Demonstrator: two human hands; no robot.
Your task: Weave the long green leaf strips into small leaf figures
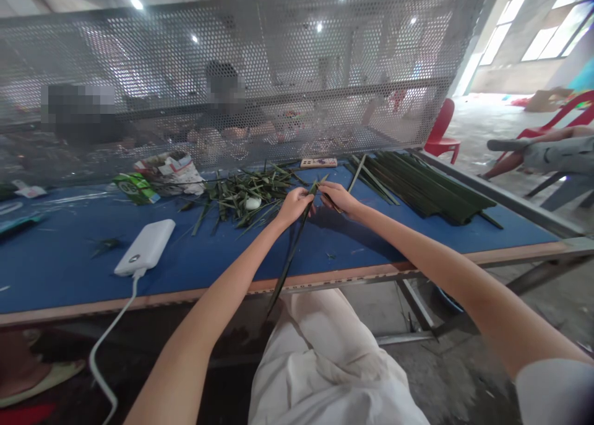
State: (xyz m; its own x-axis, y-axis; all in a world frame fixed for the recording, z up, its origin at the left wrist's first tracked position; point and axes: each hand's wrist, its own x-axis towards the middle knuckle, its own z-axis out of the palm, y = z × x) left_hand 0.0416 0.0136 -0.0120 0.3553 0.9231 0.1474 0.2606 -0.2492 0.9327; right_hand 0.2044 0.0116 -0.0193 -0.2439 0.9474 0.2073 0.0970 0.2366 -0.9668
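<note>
My left hand (294,203) is closed around the upper part of a long dark green leaf strip (288,261) that runs down past the front edge of the blue table (69,258) toward my lap. My right hand (338,197) pinches the top end of the same strip, close to the left hand, fingers pressed together. Both hands hover just above the table's middle. Behind them lies a loose heap of cut green leaf scraps (241,193). To the right rests a neat stack of long leaf strips (422,187).
A white power bank (146,247) with a white cable lies at the left. A green carton (135,188) and crumpled packaging (169,168) sit at the back left. A perforated metal screen (278,72) walls the far side; people sit behind it. Red chairs (440,131) stand right.
</note>
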